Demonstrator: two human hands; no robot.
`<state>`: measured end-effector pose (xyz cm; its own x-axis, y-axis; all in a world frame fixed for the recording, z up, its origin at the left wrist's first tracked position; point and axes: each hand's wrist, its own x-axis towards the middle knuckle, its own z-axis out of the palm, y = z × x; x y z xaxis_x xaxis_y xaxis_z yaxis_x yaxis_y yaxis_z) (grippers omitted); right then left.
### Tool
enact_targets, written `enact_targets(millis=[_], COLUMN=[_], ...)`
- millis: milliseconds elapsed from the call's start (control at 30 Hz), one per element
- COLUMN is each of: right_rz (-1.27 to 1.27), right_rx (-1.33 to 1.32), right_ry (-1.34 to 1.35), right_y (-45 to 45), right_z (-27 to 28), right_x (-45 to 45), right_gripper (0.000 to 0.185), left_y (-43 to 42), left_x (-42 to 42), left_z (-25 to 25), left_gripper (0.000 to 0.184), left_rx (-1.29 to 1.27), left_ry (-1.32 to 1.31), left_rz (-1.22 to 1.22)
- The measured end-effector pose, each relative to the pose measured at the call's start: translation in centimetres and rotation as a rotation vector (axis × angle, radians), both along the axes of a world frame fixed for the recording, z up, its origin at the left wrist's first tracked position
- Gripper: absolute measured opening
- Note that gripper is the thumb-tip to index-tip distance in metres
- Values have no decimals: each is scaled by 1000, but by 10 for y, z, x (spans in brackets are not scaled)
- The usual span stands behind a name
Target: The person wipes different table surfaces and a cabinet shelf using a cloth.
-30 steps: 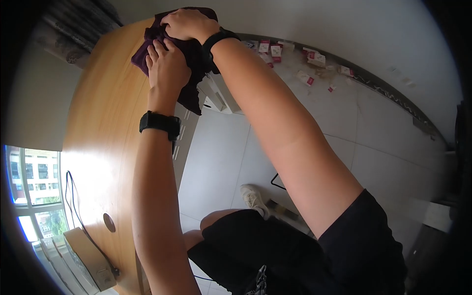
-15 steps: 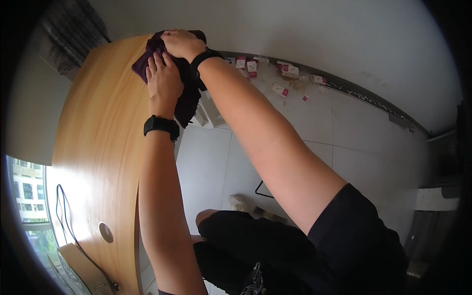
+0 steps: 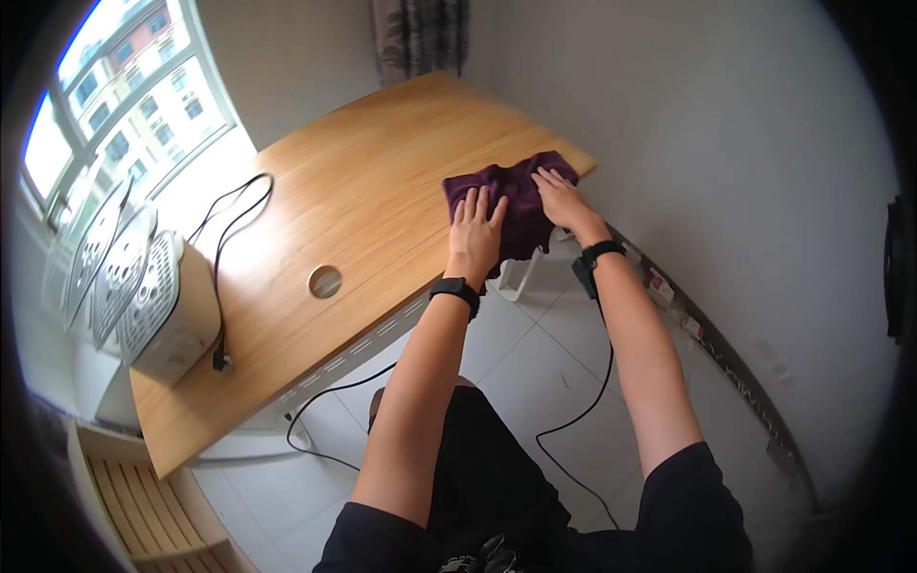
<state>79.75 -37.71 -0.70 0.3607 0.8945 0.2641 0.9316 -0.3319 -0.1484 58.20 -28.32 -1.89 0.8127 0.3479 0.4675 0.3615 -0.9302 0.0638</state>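
A dark purple cloth (image 3: 521,210) lies rumpled on the wooden tabletop (image 3: 382,162), close to its far right corner. Part of it hangs over the near edge. My left hand (image 3: 475,237) rests flat on the cloth's left part with fingers spread. On its right side, my right hand (image 3: 565,202) presses down with fingers stretched out. Neither hand is closed around the fabric. Each wrist wears a black band.
At the table's left end stands a white appliance (image 3: 177,320) with perforated trays, its black cord (image 3: 222,258) trailing over the wood. A round hole (image 3: 326,282) pierces the tabletop. Another cable (image 3: 554,430) runs along the tiled floor. A wall (image 3: 707,143) rises at right.
My view has swung, bringing the appliance and more of the window and tabletop into sight. Both hands stay on the cloth near the corner, now wider apart, and the cloth looks more spread out.
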Motion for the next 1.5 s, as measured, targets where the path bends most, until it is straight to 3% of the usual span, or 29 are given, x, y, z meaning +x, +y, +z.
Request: enact_targets(millis=[267, 533, 600, 1000, 1267, 1500], right_rz=[200, 662, 792, 1171, 1217, 1180], right_rx=[-353, -243, -169, 25, 102, 119], right_ry=[127, -55, -138, -20, -37, -82], right_y=[1, 42, 48, 61, 86, 97], right_z=[58, 40, 38, 44, 50, 40], right_x=[-135, -300, -334, -505, -549, -559], right_gripper=[65, 91, 96, 76, 76, 77], left_y=[4, 9, 9, -1, -5, -8], left_x=[-155, -314, -359, -539, -592, -578], left_z=[11, 23, 26, 47, 64, 49], left_gripper=[63, 62, 69, 71, 64, 71], left_rx=[-15, 11, 47, 4, -10, 20], left_ry=[1, 38, 48, 162, 90, 56], left_rz=[111, 168, 185, 355, 414, 525])
